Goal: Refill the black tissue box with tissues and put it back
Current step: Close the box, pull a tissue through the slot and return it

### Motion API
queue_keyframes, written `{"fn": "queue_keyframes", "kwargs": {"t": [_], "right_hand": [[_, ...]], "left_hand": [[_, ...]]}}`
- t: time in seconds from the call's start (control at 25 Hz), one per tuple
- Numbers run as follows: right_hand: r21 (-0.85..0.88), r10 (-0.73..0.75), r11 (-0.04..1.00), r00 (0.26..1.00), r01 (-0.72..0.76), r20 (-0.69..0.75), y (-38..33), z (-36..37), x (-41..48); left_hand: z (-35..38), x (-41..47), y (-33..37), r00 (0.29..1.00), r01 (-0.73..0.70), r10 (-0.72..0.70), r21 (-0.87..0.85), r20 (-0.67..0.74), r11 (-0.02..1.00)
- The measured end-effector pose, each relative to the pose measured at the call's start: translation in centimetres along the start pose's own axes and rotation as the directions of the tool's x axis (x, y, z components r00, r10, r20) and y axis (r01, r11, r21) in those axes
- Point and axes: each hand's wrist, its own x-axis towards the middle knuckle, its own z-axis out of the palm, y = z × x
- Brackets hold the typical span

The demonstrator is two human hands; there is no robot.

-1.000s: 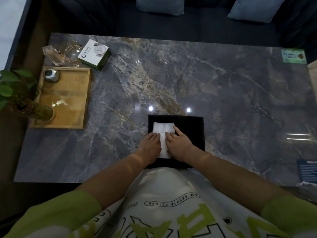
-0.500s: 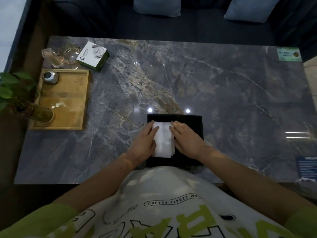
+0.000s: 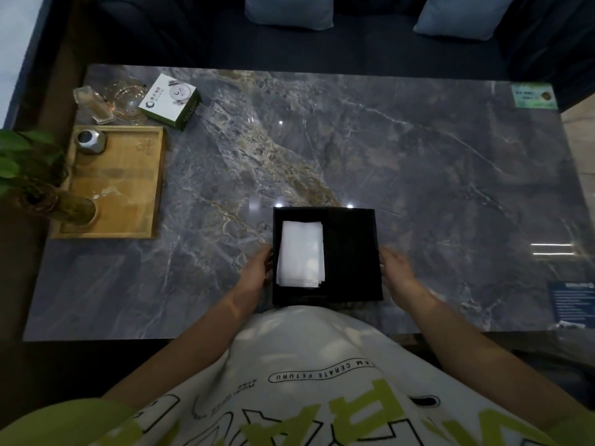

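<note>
Hands [image 3: 256,268] moved off tissues [image 3: 301,252] to box [image 3: 351,252] edges.

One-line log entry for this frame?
black tissue box: open | tissues: in left half | left hand: beside left wall | right hand: beside right wall

Glossy polished grey marble table top [image 3: 434,162], mirroring lamp spots. Matt black square tissue box [image 3: 351,252], smooth walls. Soft thin white paper tissues [image 3: 301,252] inside. Light-brown rectangular wooden tray [image 3: 128,194], slightly shiny. Clear round glass dish [image 3: 127,99], shiny.
</note>
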Motion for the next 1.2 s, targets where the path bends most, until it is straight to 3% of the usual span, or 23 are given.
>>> {"fn": "queue_keyframes", "kwargs": {"t": [0.24,0.44,0.64,1.04,1.2], "right_hand": [[0.157,0.014,0.987,0.999,-0.02,0.04,-0.2,-1.5,-0.5],[0.316,-0.015,0.948,0.98,-0.049,0.197,-0.6,-3.1,-1.1],[0.345,-0.089,0.938,0.926,-0.046,0.366,-1.8,-1.4,-2.0],[-0.026,-0.076,0.995,0.918,0.093,0.389,-1.9,3.9,-1.8],[-0.115,-0.02,0.991,0.933,0.066,0.358,-0.9,5.4,-1.2]], "left_hand": [[-0.7,0.4,-0.4,0.994,0.05,-0.043,-0.077,0.097,0.996],[-1.2,0.6,-0.5,0.99,0.087,-0.072,-0.123,0.121,0.988],[-1.5,0.5,-0.7,0.989,0.1,-0.077,-0.186,0.126,0.977],[-2.2,0.0,-0.8,0.981,0.171,-0.148,-0.196,0.127,0.966],[-2.6,0.0,-0.9,0.974,0.204,-0.181,-0.181,0.135,0.962]]}}
